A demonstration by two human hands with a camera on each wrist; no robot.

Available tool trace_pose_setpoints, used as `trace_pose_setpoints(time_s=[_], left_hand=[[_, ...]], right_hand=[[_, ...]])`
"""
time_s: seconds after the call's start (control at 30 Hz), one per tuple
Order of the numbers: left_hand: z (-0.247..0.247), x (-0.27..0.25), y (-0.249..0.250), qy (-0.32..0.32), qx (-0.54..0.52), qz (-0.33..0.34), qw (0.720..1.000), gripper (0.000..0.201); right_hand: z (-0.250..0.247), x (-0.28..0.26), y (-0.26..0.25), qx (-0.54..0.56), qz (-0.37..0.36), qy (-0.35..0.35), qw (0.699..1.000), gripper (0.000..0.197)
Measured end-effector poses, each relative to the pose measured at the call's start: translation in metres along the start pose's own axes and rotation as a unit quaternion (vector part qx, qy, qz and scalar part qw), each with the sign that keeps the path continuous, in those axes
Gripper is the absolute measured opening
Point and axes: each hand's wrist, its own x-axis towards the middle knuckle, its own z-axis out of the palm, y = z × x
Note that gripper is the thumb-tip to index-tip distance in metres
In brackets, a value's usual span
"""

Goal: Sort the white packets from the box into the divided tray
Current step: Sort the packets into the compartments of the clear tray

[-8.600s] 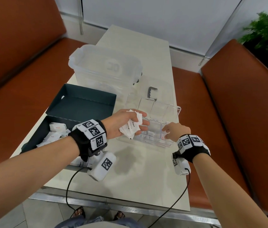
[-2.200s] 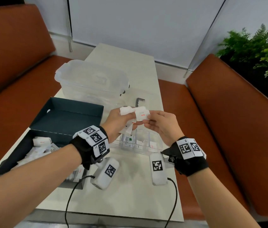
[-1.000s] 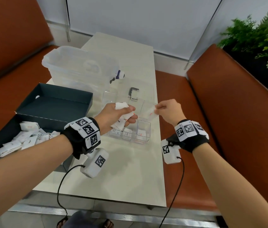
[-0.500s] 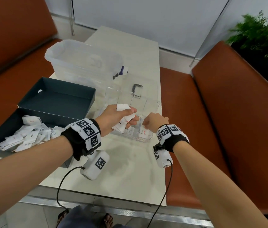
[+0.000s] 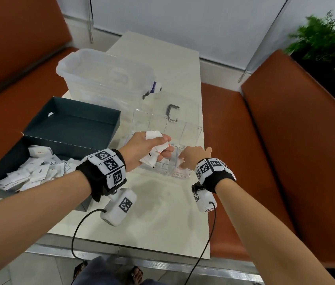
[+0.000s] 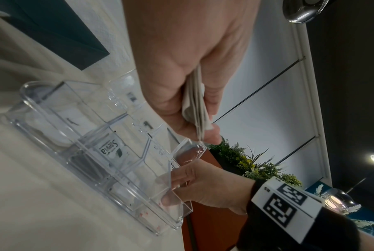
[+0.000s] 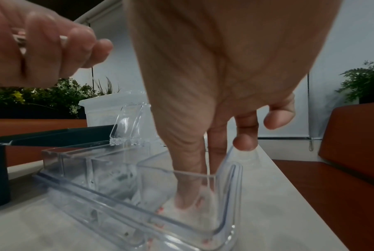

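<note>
Left hand (image 5: 141, 149) grips a packet stack (image 5: 154, 156) above the tray (image 5: 191, 128); right hand (image 5: 191, 158), fingers straight, presses a packet (image 7: 194, 212) into the near right compartment, risking tray slide on desk (image 5: 162, 212).

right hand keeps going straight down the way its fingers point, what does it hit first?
The right hand points down into the divided tray's end compartment. Its fingertips look already on a white packet lying on the floor there, so probably that packet, then the tray floor; actual contact is blurred.
</note>
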Motion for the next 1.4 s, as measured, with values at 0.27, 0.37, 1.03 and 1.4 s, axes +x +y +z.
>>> trace_pose_setpoints(time_s=[0.27,0.37,1.03,1.4], left_hand=[[-0.003,0.000,0.003,0.008,0.004,-0.011,1.000,0.023],[-0.004,0.000,0.003,0.007,0.004,-0.011,1.000,0.024],[-0.014,-0.009,0.019,-0.026,-0.096,-0.093,0.991,0.030],[-0.023,-0.010,0.025,-0.009,-0.024,-0.028,0.999,0.029]], right_hand=[[0.001,-0.005,0.001,0.026,-0.020,-0.002,0.999,0.036],[0.003,-0.007,0.002,0.038,-0.028,0.000,0.999,0.034],[-0.056,-0.055,-0.013,0.295,-0.082,0.213,0.928,0.017],[-0.062,-0.070,-0.045,0.537,-0.049,0.200,0.818,0.003]])
